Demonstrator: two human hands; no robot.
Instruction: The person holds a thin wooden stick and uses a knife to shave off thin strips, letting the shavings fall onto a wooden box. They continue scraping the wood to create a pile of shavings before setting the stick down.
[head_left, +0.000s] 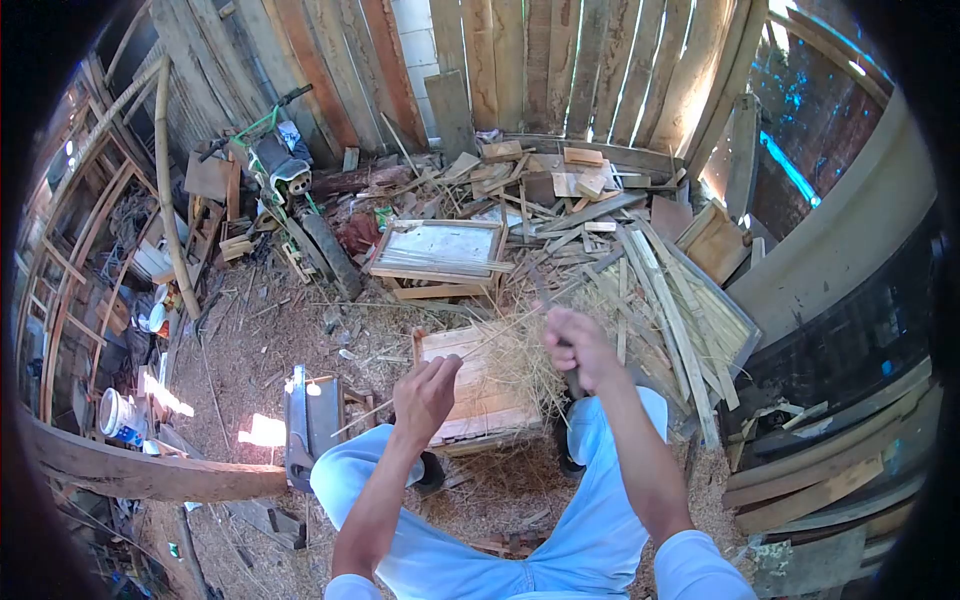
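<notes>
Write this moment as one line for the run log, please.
left hand: holds thin stick | right hand: holds knife, blade up | wooden box with straw: in front of knees

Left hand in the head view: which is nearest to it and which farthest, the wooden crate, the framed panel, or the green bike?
1. Wooden crate, just right of the left hand.
2. Framed panel, ahead on the ground.
3. Green bike, far left by the plank wall.

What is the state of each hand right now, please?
Left hand: fingers closed, pinching a thin strip.
Right hand: closed around a dark tool, probably a knife.
</notes>
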